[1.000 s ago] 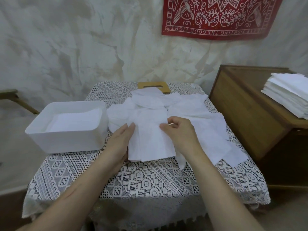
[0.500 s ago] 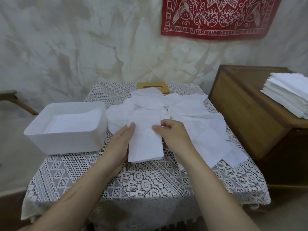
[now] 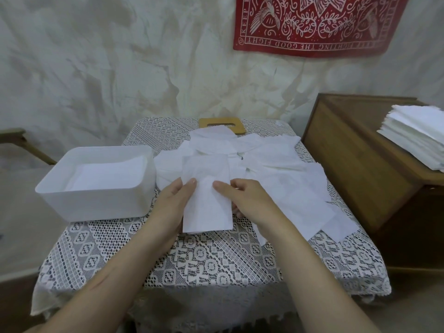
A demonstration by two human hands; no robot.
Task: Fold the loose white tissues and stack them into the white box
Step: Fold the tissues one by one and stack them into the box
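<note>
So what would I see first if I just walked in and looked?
Right in the middle, the left hand and the right hand hold a folded tissue over the lace-covered table. To their left sits the white box with tissues already inside. A bright red cloth hangs high up on the right.

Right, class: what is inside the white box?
A flat stack of tissues lies in the box. Its floor and the number of tissues are hidden under the top sheet.
</note>
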